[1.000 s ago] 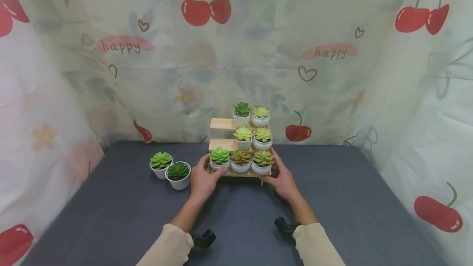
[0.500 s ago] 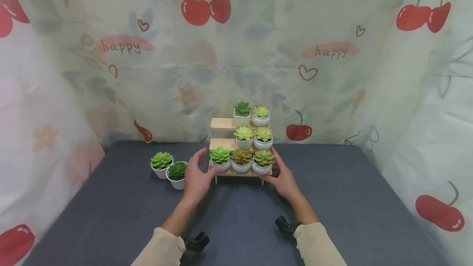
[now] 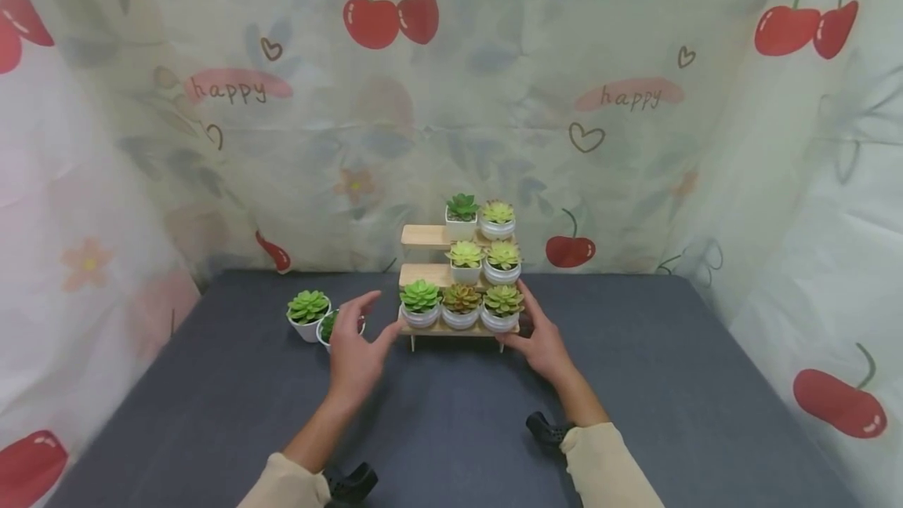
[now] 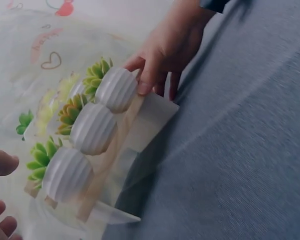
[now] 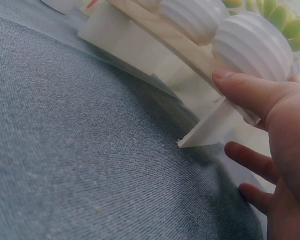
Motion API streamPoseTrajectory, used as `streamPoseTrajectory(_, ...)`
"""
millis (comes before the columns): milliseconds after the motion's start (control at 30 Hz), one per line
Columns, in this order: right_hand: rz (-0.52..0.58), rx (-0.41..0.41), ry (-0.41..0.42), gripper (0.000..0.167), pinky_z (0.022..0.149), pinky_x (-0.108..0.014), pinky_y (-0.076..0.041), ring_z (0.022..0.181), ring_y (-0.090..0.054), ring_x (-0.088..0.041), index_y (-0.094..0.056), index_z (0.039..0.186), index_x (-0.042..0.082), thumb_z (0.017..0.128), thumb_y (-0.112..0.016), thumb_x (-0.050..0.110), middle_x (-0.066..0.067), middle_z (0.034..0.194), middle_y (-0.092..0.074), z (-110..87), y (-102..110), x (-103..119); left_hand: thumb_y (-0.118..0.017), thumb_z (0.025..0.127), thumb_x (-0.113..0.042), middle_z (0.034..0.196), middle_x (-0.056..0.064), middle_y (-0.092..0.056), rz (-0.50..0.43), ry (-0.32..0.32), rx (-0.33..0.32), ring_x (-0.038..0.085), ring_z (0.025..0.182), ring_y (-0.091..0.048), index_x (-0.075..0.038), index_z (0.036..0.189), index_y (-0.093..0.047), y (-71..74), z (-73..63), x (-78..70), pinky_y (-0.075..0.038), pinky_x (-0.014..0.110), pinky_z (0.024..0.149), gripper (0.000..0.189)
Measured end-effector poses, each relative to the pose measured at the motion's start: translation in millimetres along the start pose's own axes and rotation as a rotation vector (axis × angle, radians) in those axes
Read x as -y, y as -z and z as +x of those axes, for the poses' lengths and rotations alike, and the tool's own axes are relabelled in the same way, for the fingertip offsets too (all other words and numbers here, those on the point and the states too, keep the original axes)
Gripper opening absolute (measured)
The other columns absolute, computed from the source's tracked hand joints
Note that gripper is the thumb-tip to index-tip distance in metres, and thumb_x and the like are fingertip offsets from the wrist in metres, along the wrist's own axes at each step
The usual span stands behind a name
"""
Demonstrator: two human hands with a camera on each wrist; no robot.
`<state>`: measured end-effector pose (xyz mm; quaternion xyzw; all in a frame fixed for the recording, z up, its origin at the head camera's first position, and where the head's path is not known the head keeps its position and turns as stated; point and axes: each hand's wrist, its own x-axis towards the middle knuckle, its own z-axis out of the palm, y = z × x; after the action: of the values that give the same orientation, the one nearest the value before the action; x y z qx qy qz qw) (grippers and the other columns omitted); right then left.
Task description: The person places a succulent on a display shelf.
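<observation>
A three-tier wooden stand (image 3: 423, 276) with white legs holds several small potted succulents. On its bottom tier, a row of round ribbed white pots carries a bright green succulent (image 3: 420, 298), a brownish one (image 3: 461, 300) and a yellow-green one (image 3: 502, 302) at the right end. My right hand (image 3: 545, 345) pinches that right-end pot (image 5: 252, 45), thumb at its base by the tier's front edge, index finger behind. Left of the stand is my left hand (image 3: 356, 355), fingers spread and holding nothing. It partly hides a dark green potted succulent (image 3: 327, 328).
Another light green succulent in a white pot (image 3: 307, 308) stands on the dark grey tablecloth (image 3: 451, 429), beside the dark green one. The upper tiers bear more succulents toward their right ends. A cherry-printed curtain (image 3: 480, 85) closes off the back and sides.
My left hand has let go of the bottom tier's left end and moved left, toward the two loose pots. The right hand and the stand stay in place.
</observation>
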<state>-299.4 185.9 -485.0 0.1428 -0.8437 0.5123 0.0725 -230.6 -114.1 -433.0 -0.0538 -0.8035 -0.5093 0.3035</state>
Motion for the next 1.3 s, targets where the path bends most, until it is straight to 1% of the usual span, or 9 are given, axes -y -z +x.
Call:
streamPoseTrajectory(133,0.012,0.003,0.000,0.100,0.086,-0.051,-0.050,0.115,-0.058,-0.031,-0.016,0.154,0.043,0.081,-0.081,0.021,-0.012,0.142,-0.049,0.6,-0.3,-0.6,-0.081,0.079,-0.007,0.125,0.015,-0.053,0.034,-0.030,-0.068,0.031,0.118,-0.047,-0.005,0.127,-0.060,6.2,-5.4,4.7,-0.037,0.049,0.099,0.053)
streamPoseTrajectory(333,0.011,0.003,0.004,0.101,0.086,-0.051,-0.050,0.114,-0.059,-0.031,-0.016,0.155,0.041,0.081,-0.082,0.021,-0.013,0.141,-0.049,-0.3,-1.3,1.4,-0.083,0.075,-0.004,0.126,0.017,-0.049,0.072,-0.020,-0.153,0.035,0.122,-0.041,-0.005,0.125,-0.060,14.3,-13.2,16.8,-0.031,0.054,0.101,0.055)
streamPoseTrajectory(533,0.001,0.003,0.011,0.100,0.084,-0.050,-0.050,0.113,-0.059,-0.031,-0.017,0.155,0.039,0.080,-0.082,0.023,-0.015,0.140,-0.050,-0.1,-1.9,1.2,-0.086,0.069,-0.002,0.123,0.022,-0.048,0.106,0.016,-0.234,0.040,0.117,-0.040,-0.002,0.123,-0.061,21.4,-18.5,34.5,-0.030,0.053,0.098,0.059)
streamPoseTrajectory(667,0.002,-0.004,0.012,0.100,0.082,-0.049,-0.051,0.113,-0.059,-0.031,-0.017,0.155,0.039,0.080,-0.082,0.023,-0.014,0.139,-0.051,0.6,-1.7,1.0,-0.085,0.069,0.000,0.119,0.024,-0.047,0.070,0.073,-0.277,0.039,0.110,-0.042,0.000,0.123,-0.060,26.2,-17.9,42.9,-0.034,0.047,0.091,0.060)
streamPoseTrajectory(800,-0.007,-0.005,0.006,0.100,0.083,-0.049,-0.051,0.112,-0.059,-0.031,-0.017,0.155,0.039,0.080,-0.082,0.024,-0.014,0.138,-0.052,0.7,-1.0,0.5,-0.082,0.072,0.000,0.119,0.024,-0.046,0.033,0.181,-0.276,0.036,0.107,-0.045,0.002,0.125,-0.056,30.1,-17.9,50.2,-0.037,0.044,0.087,0.059)
streamPoseTrajectory(900,-0.008,-0.001,0.004,0.101,0.084,-0.050,-0.050,0.112,-0.059,-0.032,-0.016,0.155,0.038,0.081,-0.082,0.023,-0.014,0.138,-0.052,1.2,-0.5,1.0,-0.080,0.076,-0.001,0.125,0.023,-0.044,0.002,0.269,-0.260,0.036,0.111,-0.046,0.003,0.129,-0.053,32.1,-18.8,54.8,-0.038,0.047,0.092,0.060)
streamPoseTrajectory(967,-0.003,0.000,-0.006,0.101,0.085,-0.050,-0.050,0.112,-0.059,-0.031,-0.016,0.155,0.040,0.080,-0.082,0.022,-0.013,0.138,-0.052,1.2,-0.7,1.6,-0.079,0.078,-0.002,0.127,0.023,-0.044,-0.005,0.310,-0.247,0.036,0.113,-0.045,0.003,0.131,-0.050,32.5,-19.1,57.2,-0.037,0.049,0.094,0.061)
streamPoseTrajectory(1133,0.005,0.000,-0.018,0.101,0.085,-0.050,-0.050,0.112,-0.059,-0.029,-0.016,0.154,0.044,0.080,-0.082,0.021,-0.012,0.139,-0.051,0.8,-0.6,2.1,-0.079,0.077,-0.002,0.123,0.023,-0.049,-0.020,0.340,-0.244,0.037,0.112,-0.045,0.005,0.129,-0.050,30.8,-17.9,61.2,-0.034,0.045,0.096,0.060)
streamPoseTrajectory(1300,-0.008,-0.007,-0.021,0.101,0.085,-0.051,-0.049,0.113,-0.059,-0.029,-0.017,0.154,0.043,0.080,-0.082,0.022,-0.012,0.137,-0.053,1.3,-1.0,1.8,-0.078,0.076,0.001,0.121,0.023,-0.051,-0.048,0.373,-0.232,0.036,0.111,-0.047,0.006,0.130,-0.049,27.3,-15.7,62.1,-0.034,0.044,0.096,0.061)
